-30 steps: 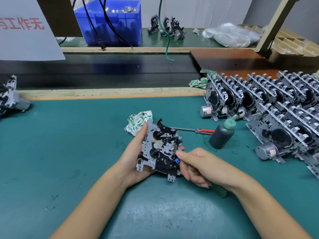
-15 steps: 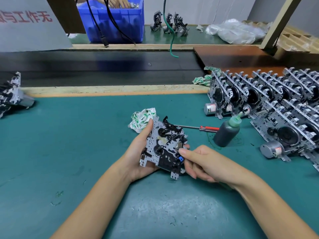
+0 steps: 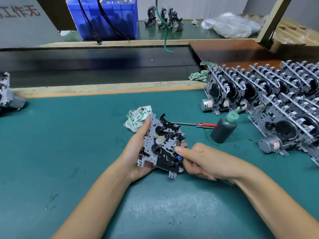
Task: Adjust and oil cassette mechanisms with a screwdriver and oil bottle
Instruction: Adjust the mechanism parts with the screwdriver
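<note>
The left hand grips the cassette mechanism from below, thumb curled on its left edge, lifted above the green mat. The right hand has curled fingers and its thumb presses the mechanism's right side. Beyond it lie a red-handled screwdriver and, further right, the oil bottle standing upright.

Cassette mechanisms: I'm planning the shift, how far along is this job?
Done, apparently: rows of mechanisms stand at right. In hand: left hand holds one cassette mechanism; right hand touches its edge. Left: red screwdriver and oil bottle lie unused.
</note>
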